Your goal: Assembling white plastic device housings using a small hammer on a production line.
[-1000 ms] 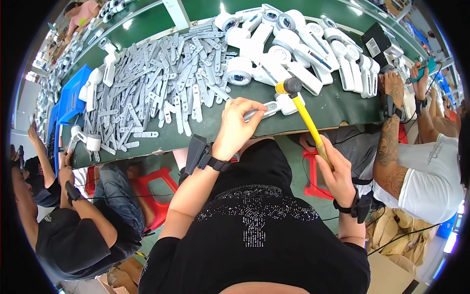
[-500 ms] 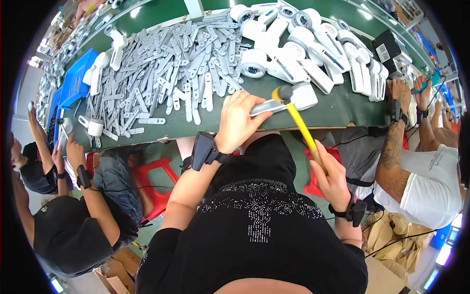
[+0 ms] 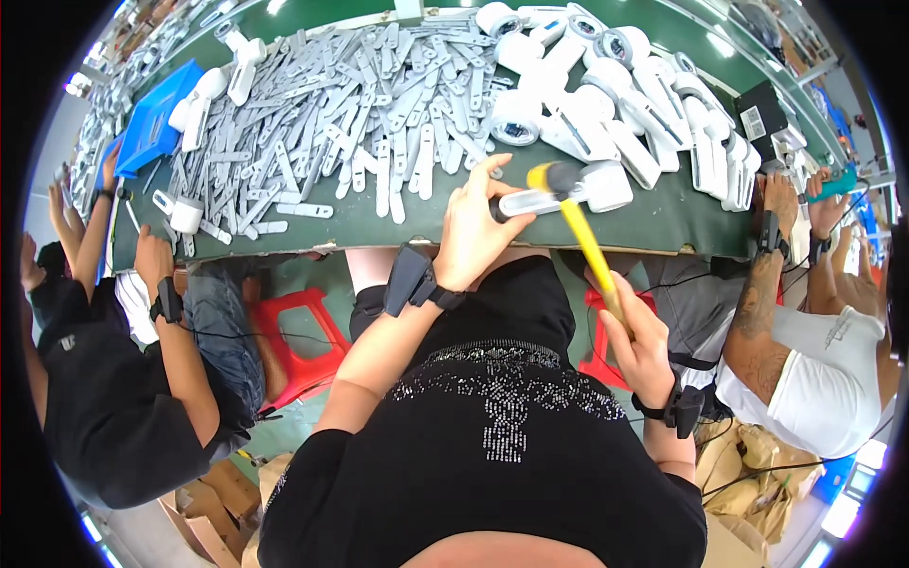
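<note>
My left hand [image 3: 476, 225] grips the near end of a white handheld device [image 3: 606, 186], its index finger raised and its thumb along the handle's lower edge. The device lies on the green bench, its round head to the right and a grey strip [image 3: 530, 202] along its handle. My right hand [image 3: 636, 338] is closed around the yellow handle of a hammer [image 3: 593, 257]. The hammer's black and yellow head is over the device, near where handle and round head meet; whether they touch I cannot tell.
A wide heap of grey strips [image 3: 360, 104] covers the bench ahead. White devices [image 3: 568, 114] are piled at the far right, near a black box [image 3: 769, 118]. A blue bin [image 3: 156, 123] stands at left. People sit close on both sides; red stools [image 3: 301, 331] stand below.
My left hand's fingers have lifted and shifted on the handle, baring more of the grey strip and a dark handle end. The hammer stays over the device.
</note>
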### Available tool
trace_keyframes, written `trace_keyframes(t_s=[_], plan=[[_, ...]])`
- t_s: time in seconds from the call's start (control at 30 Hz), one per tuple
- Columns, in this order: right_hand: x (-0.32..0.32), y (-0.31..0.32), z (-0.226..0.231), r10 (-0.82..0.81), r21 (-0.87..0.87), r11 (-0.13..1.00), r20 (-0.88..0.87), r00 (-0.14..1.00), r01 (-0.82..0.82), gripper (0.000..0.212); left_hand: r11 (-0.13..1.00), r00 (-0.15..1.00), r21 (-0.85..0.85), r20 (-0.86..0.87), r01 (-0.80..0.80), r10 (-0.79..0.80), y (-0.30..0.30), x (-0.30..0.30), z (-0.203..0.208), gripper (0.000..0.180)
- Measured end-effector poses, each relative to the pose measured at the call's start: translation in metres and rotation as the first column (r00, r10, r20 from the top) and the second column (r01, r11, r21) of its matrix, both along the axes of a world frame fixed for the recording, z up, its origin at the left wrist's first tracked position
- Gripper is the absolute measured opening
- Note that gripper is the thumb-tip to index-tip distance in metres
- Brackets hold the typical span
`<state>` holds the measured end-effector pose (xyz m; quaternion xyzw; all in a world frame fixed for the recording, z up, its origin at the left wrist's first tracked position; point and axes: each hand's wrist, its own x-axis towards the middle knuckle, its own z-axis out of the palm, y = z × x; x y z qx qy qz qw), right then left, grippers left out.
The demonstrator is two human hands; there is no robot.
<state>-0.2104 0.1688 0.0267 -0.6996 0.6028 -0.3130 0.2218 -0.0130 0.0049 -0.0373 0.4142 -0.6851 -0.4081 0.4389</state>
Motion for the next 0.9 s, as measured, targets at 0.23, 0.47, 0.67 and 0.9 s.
trace_keyframes(t_s=[0.23, 0.47, 0.67, 0.9], plan=[[0.012, 0.000, 0.004, 0.004, -0.060, 0.998, 0.021, 1.000, -0.003, 0.044, 0.999, 0.999, 0.038, 0.021, -0.030, 0.029, 0.002, 0.000, -0.005, 0.077], [0.015, 0.003, 0.005, 0.012, -0.021, 1.000, -0.029, 1.000, -0.013, 0.045, 0.999, 0.998, 0.032, 0.048, -0.042, 0.040, 0.002, 0.001, -0.007, 0.078], [0.016, 0.005, 0.002, 0.006, 0.143, 0.990, -0.019, 1.000, -0.003, 0.046, 0.999, 0.996, -0.029, 0.076, -0.042, 0.044, 0.001, 0.001, -0.003, 0.077], [0.004, 0.013, 0.001, -0.155, 0.067, 0.986, 0.039, 0.987, 0.152, 0.045, 0.995, 0.999, -0.089, -0.029, -0.049, 0.047, -0.001, 0.001, 0.001, 0.067]])
